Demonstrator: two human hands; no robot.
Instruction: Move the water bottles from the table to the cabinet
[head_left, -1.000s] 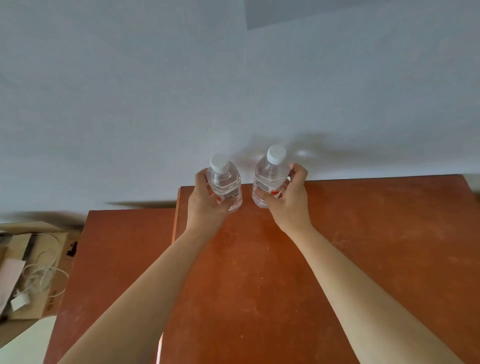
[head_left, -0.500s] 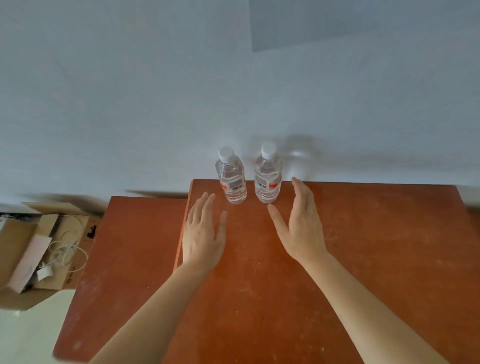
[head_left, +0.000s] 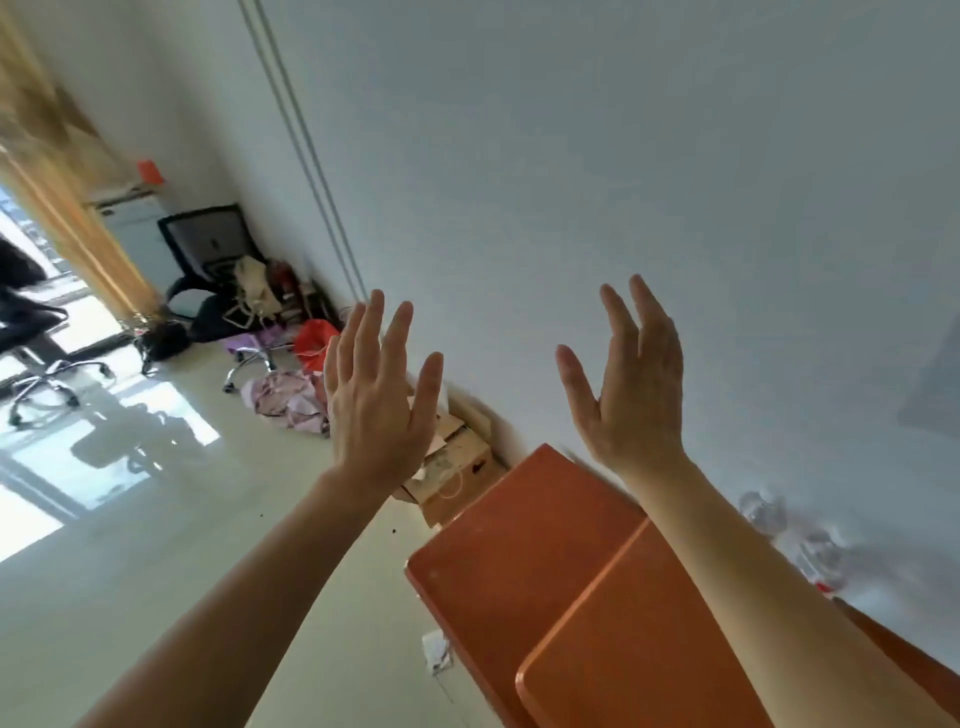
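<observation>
While neither hand holds anything, the grip is easy to tell. The left hand (head_left: 379, 400) has its fingers straight and spread apart, and the right hand (head_left: 631, 384) is the same, with the thumb standing out to the side. Both are lifted in the air in front of the white wall (head_left: 571, 156) and touch nothing.

Two clear plastic water bottles (head_left: 810, 551) show only as a blur just beside the right forearm (head_left: 753, 582). They are at the far edge of the orange-brown wooden cabinet top (head_left: 649, 649), close against the wall. A bit of red label is visible, but it cannot be told if they stand fully upright. A lower orange-brown wooden surface (head_left: 519, 545) adjoins the cabinet top on its left side. Past its far corner a brown cardboard box (head_left: 457, 467) sits on the pale glossy floor (head_left: 208, 519). A black office chair (head_left: 208, 244) and a red bag (head_left: 314, 338) are farther along the wall.

These two bottles seem already delivered, so the step in hand is probably the way back to the table, which is not in view. To do it well, the person should keep the right forearm away from the bottles, because it passes very near them and a light touch could tip them. The next bottles are better held round the body than by the cap. They should be set beside these at the far edge, with room left for more.
</observation>
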